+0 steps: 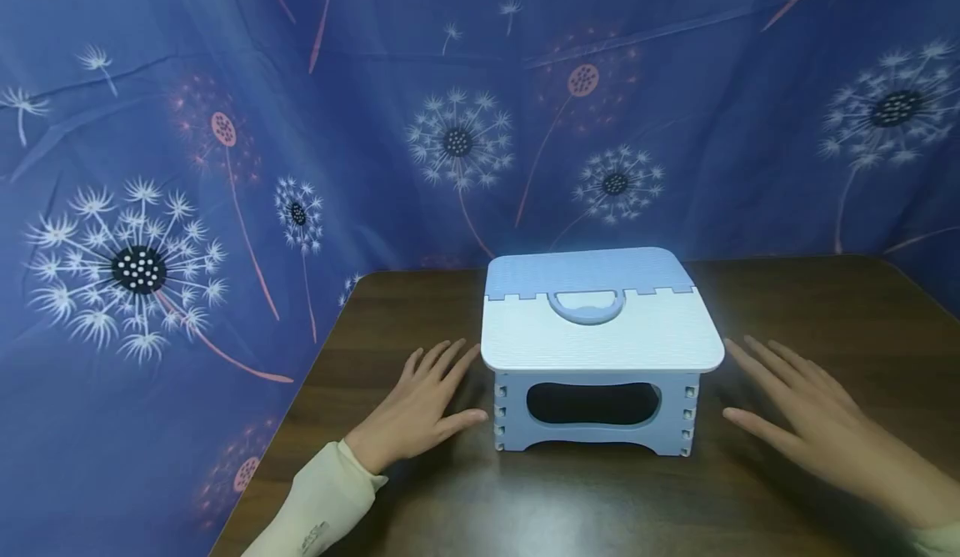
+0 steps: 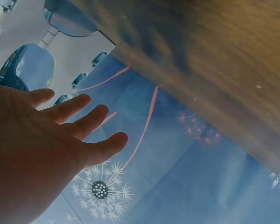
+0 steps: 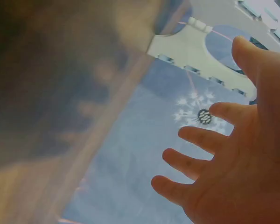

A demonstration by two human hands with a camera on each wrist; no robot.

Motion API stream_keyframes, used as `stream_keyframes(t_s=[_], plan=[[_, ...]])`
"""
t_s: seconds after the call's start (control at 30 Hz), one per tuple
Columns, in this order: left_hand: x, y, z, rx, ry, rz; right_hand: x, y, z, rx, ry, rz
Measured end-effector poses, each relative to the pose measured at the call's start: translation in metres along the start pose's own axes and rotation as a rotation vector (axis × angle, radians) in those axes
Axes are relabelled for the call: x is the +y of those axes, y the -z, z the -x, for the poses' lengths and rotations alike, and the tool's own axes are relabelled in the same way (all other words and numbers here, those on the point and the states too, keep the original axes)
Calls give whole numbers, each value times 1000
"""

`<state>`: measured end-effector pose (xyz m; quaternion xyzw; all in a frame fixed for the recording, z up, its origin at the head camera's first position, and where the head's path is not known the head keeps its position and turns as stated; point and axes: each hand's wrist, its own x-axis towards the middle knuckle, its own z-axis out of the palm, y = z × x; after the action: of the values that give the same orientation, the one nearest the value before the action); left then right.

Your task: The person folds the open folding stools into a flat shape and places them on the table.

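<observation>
A folding step stool [image 1: 600, 340] stands unfolded on the table, its top part white and part blue, with a blue carry handle [image 1: 588, 313] lying flat in the middle. The front panel is blue and has a wide oval opening. To the stool's left, my left hand [image 1: 420, 407] has its fingers spread, the tips close to the stool's side. On the other side my right hand [image 1: 813, 415] is likewise spread, fingertips near the right edge of the top. In the wrist views, both the left palm [image 2: 37, 140] and the right palm [image 3: 242, 154] hold nothing, and the stool's white side panels show beyond the fingers.
The stool stands on a dark brown wooden table [image 1: 555, 507]. A blue curtain [image 1: 360, 148] printed with white and pink dandelions hangs behind the table and along its left side. The table's far edge lies just behind the stool.
</observation>
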<state>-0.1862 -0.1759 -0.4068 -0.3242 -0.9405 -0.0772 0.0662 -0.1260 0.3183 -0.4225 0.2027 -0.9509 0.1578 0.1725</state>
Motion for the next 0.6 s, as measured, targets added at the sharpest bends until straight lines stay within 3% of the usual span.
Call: stream_keyframes(t_s=[0.33,0.6], plan=[[6,8,-8,53,-75,-26,-13,5,-26,3,75,-15],[4,9,-8,45,-82,-34,-16,2,-29,4,151,0]])
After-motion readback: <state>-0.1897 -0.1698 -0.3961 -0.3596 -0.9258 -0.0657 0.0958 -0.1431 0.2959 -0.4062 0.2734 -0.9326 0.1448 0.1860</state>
